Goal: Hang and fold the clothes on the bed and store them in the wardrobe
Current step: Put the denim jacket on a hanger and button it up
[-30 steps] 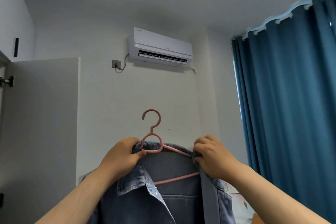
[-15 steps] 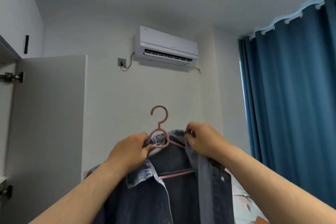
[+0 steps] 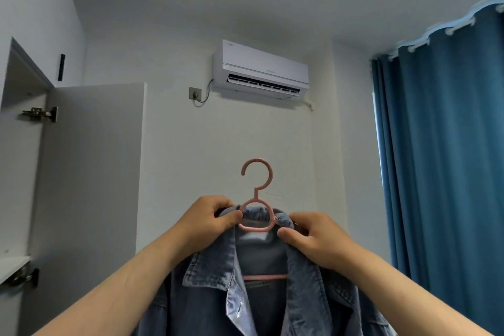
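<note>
Left hand (image 3: 210,219) pinches the collar of the denim jacket (image 3: 261,289) beside the neck of the pink hanger (image 3: 256,199). Right hand (image 3: 316,240) grips the collar on the opposite side. Jacket hangs on the hanger, held up beside the open wardrobe door (image 3: 90,172).

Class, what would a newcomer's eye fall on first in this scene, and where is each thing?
Low centre, the left hand and right hand grip a denim jacket by its collar, either side of a pink hanger. A deep blue curtain fills the right side; a white air conditioner sits high on the back wall.
</note>
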A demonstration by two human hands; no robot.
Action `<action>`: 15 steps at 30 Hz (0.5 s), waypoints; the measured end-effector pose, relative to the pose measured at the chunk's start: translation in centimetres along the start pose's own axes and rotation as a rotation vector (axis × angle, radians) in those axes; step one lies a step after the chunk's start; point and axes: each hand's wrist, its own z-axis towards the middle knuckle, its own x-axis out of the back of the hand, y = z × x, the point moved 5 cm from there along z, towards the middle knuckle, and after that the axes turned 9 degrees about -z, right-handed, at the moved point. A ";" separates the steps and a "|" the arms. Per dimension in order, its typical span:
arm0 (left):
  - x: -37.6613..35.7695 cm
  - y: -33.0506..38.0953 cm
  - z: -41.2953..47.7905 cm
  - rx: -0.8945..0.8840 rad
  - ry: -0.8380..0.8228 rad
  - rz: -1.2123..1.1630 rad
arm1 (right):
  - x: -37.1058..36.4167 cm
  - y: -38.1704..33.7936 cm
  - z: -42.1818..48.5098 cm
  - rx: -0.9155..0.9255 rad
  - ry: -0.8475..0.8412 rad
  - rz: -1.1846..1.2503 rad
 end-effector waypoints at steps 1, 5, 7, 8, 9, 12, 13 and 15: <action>-0.1 0.1 0.0 0.000 -0.008 0.020 | 0.2 0.0 0.0 -0.006 0.021 -0.019; 1.6 1.2 0.4 -0.047 0.165 0.161 | 0.4 0.2 0.0 -0.052 0.016 -0.117; 3.0 2.0 0.7 -0.058 0.289 0.280 | 0.5 -0.1 0.2 -0.079 -0.012 -0.212; 3.2 2.3 0.5 -0.073 0.336 0.302 | 0.7 -0.1 0.4 -0.097 -0.011 -0.252; 3.1 2.6 0.2 -0.107 0.362 0.290 | 1.0 0.0 0.7 -0.117 -0.002 -0.288; 2.0 2.6 -1.7 -0.195 0.269 0.152 | 2.2 0.5 0.9 -0.175 0.082 -0.309; 1.4 2.2 -2.2 -0.175 0.186 0.155 | 2.4 1.0 0.7 -0.204 0.115 -0.284; 0.0 0.6 -2.8 -0.082 0.009 0.205 | 2.5 1.9 0.2 -0.268 0.129 -0.220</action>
